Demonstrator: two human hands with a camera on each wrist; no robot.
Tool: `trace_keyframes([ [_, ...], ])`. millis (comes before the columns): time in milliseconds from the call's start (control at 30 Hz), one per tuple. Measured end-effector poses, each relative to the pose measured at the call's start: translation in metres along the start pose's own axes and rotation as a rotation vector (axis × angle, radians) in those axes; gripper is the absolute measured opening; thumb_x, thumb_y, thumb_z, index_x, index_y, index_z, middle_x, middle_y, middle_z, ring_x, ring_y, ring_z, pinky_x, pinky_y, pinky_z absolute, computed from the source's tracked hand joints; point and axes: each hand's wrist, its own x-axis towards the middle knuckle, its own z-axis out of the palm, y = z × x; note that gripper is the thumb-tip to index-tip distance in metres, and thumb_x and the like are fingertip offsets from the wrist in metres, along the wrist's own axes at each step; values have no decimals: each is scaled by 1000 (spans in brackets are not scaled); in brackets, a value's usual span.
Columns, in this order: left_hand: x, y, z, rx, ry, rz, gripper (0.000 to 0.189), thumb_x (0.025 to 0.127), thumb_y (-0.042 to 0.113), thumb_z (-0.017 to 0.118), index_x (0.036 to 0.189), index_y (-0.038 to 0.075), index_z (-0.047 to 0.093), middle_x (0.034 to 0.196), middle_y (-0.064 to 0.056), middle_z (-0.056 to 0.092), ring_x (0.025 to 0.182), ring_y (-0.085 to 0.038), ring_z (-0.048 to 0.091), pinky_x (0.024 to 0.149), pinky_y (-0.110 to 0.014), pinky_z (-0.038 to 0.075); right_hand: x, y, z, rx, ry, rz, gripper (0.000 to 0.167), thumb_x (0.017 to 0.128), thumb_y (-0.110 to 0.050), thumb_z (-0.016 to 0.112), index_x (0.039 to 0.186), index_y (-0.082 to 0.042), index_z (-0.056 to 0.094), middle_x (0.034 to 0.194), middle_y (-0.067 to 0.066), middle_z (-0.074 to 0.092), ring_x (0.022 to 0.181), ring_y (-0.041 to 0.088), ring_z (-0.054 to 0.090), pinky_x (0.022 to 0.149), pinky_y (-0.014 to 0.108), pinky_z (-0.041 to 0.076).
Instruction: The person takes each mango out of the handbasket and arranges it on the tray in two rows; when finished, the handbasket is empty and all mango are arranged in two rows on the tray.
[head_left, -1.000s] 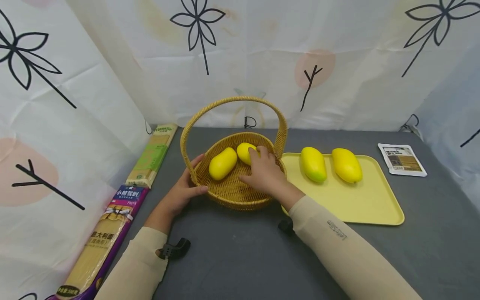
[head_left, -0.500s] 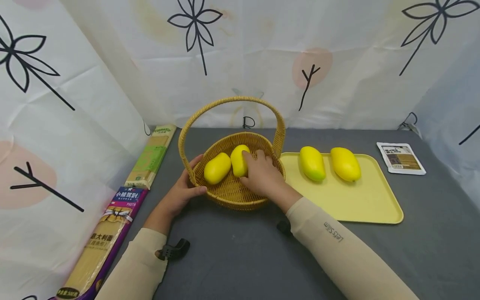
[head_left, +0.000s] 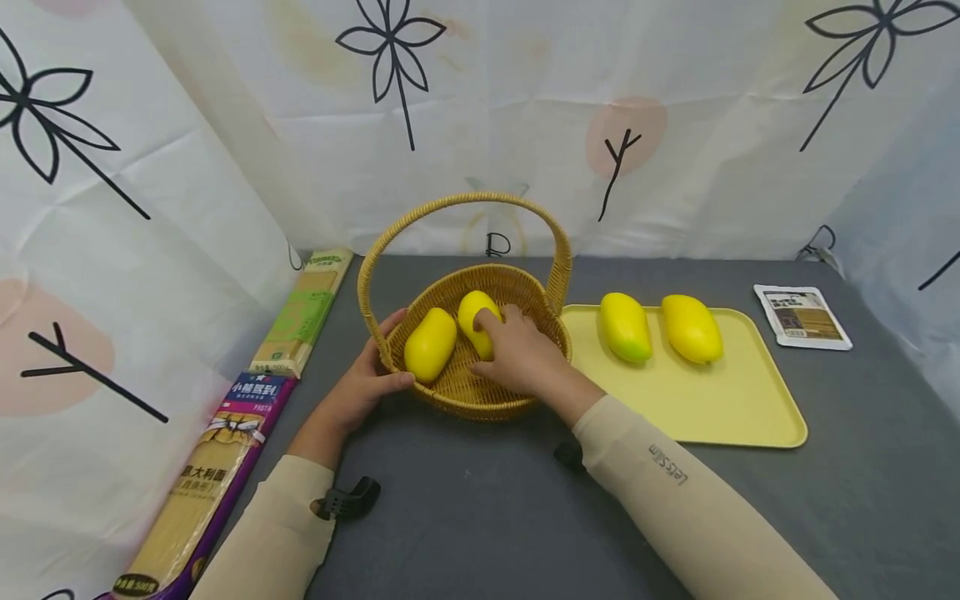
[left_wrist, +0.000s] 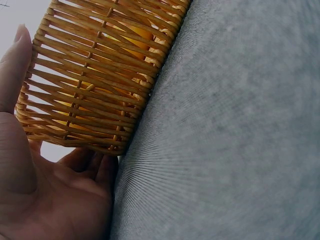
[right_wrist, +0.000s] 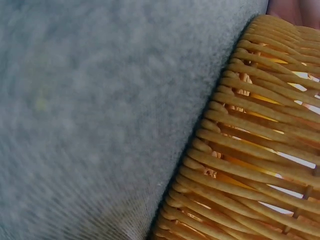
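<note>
Two smooth yellow mangoes (head_left: 431, 346); left hand (head_left: 366, 375) round basket (head_left: 476, 408), grip of right hand (head_left: 522, 354) unclear.

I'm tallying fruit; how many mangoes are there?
4: in the basket, one mango at left, second mango by the right hand; on the tray, third mango at left, fourth mango at right. The hand may hide more.

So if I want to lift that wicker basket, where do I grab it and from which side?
Probably the middle of its arched handle, coming down from above. The handle rises well over the wicker basket and joins both sides, so the load should hang beneath the grip. Nothing touches the arch's top, whereas the left hand holds one side and the right hand reaches inside.
</note>
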Motion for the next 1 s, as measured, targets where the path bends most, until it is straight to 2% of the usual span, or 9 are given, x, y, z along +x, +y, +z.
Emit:
trace_keyframes([
  [133, 0, 0, 0, 3, 2, 0, 99, 100, 23, 83, 176, 27, 20, 178, -5, 19, 153, -30, 31, 114, -29, 37, 1, -1, 2, -70, 37, 7, 60, 98, -41, 84, 139, -12, 51, 125, 13, 52, 101, 31, 56, 76, 48, 53],
  [233, 0, 0, 0, 1, 3, -1, 99, 100, 22, 82, 176, 27, 19, 179, -5, 18, 154, -30, 30, 114, -29, 37, 2, -1, 3, -106, 74, 17, 65, 100, -30, 82, 148, -6, 46, 129, 16, 58, 103, 35, 61, 80, 50, 56],
  [333, 0, 0, 0, -1, 0, 0, 99, 101, 22, 82, 176, 27, 19, 179, -5, 17, 154, -30, 30, 114, -29, 37, 3, -1, 2, -96, 64, 34, 76, 101, -18, 76, 166, -11, 36, 143, 20, 56, 114, 38, 64, 80, 52, 57],
  [433, 0, 0, 0, -1, -5, 3, 99, 101, 22, 82, 176, 27, 19, 179, -5, 17, 154, -30, 30, 115, -29, 36, 3, -2, 1, -91, 29, 36, 84, 100, -12, 69, 173, -21, 29, 156, 22, 48, 126, 40, 59, 82, 53, 57],
  [533, 0, 0, -1, 3, -6, 4, 99, 101, 22, 81, 177, 27, 18, 179, -5, 17, 154, -30, 30, 115, -29, 36, 3, -2, 1, -118, 21, 27, 82, 99, -11, 68, 172, -22, 33, 156, 24, 45, 131, 42, 54, 84, 54, 56],
  [767, -1, 2, 0, 10, -1, 0, 98, 101, 22, 81, 177, 27, 19, 179, -5, 18, 154, -30, 31, 114, -29, 37, 2, -2, 2, -177, 78, 15, 73, 98, -15, 77, 162, -13, 43, 148, 23, 50, 125, 44, 54, 91, 59, 53],
  [900, -1, 2, 0, 12, -1, 2, 98, 101, 22, 81, 176, 27, 19, 179, -6, 18, 154, -30, 31, 115, -29, 36, 2, -3, 3, -183, 108, 21, 66, 100, -7, 71, 160, -13, 46, 144, 23, 50, 123, 44, 52, 91, 59, 51],
  [1000, -1, 2, 0, 15, 0, 4, 98, 101, 21, 81, 176, 26, 19, 179, -6, 18, 154, -30, 30, 115, -29, 35, 1, -3, 2, -171, 124, 30, 62, 100, -7, 71, 159, -13, 50, 140, 22, 49, 122, 43, 50, 92, 59, 50],
])
